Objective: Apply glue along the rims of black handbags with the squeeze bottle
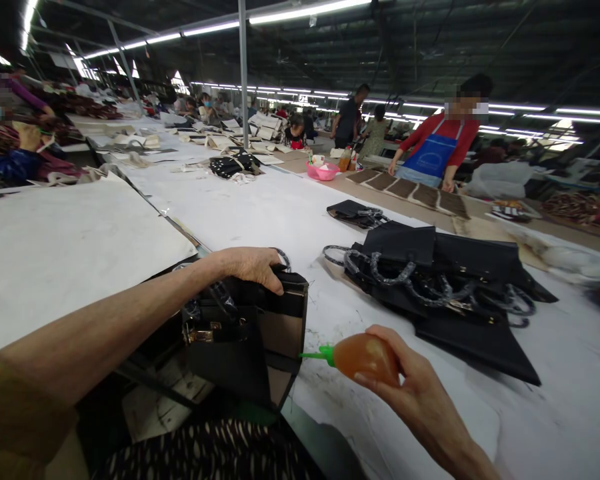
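My left hand (255, 265) is closed over the upper edge of a black handbag (230, 363) at the table's near edge. The bag has a gold-coloured clasp, and plastic-wrapped handles stand up from it; its open side shows a brownish inside. Most of my left fingertips are hidden behind the edge. My right hand (413, 380) is wrapped round a squeeze bottle (365, 359) of amber liquid, held sideways. Its thin green nozzle (317, 354) points left, with the tip at the bag's side edge; whether it touches, I cannot tell.
Several black bag pieces (445, 267) with plastic-wrapped handles lie stacked at right on the white table (220, 207). Farther back are a patterned black bundle (235, 164), a pink basin (323, 171) and brown panels (405, 188). A co-worker in a blue apron (430, 160) stands behind the panels.
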The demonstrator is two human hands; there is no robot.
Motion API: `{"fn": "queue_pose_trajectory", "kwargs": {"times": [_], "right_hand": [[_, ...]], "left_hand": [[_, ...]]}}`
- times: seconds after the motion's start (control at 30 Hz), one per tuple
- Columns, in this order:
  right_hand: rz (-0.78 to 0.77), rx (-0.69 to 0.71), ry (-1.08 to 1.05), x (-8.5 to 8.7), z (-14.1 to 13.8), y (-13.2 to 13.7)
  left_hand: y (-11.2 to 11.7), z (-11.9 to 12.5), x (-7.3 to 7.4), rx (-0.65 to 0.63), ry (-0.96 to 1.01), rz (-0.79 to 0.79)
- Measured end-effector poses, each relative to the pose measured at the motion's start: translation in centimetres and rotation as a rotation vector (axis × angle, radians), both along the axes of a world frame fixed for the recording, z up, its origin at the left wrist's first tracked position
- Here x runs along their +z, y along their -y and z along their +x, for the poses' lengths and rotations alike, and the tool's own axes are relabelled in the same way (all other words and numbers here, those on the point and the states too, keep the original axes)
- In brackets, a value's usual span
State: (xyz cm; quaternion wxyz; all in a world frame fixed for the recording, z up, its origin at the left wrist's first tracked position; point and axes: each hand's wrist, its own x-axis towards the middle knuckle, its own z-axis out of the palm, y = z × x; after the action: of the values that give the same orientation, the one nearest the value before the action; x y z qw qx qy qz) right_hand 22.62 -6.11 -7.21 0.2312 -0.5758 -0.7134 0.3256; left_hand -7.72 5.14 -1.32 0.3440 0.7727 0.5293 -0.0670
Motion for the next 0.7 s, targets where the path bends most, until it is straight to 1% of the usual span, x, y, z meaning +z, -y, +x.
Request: {"fn": "queue_pose_trajectory", "kwargs": {"times": [0.17, 0.3, 0.37, 0.47, 0.57, 0.63, 0.7], "right_hand": [[-0.028, -0.022, -0.006, -0.5, 0.0, -0.1], [0.012, -0.065, -0.041, -0.8, 0.1, -0.5], [0.011, -0.095, -0.08, -0.7, 0.1, -0.8], [-0.013, -0.154, -0.202, -0.7, 0.0, -1.5], [-0.018, -0.212, -0.321, -1.0, 0.0, -2.5], [-0.002, -0.234, -0.358, -1.4, 0.1, -3.2], [0.015, -0.244, -0.373, -1.9, 0.2, -3.9]], "left_hand": [[0.1, 0.1, 0.7, -0.005, 0.047, 0.019], [0.5, 0.3, 2.2, -0.005, 0.081, 0.08], [0.7, 0.8, 3.1, -0.003, 0.057, 0.143], [0.8, 1.7, 4.4, -0.018, 0.001, 0.245], [1.0, 2.6, 5.5, -0.035, -0.061, 0.36], [1.2, 3.0, 5.9, -0.055, -0.107, 0.458], [1.6, 3.3, 5.7, -0.082, -0.15, 0.552]]}}
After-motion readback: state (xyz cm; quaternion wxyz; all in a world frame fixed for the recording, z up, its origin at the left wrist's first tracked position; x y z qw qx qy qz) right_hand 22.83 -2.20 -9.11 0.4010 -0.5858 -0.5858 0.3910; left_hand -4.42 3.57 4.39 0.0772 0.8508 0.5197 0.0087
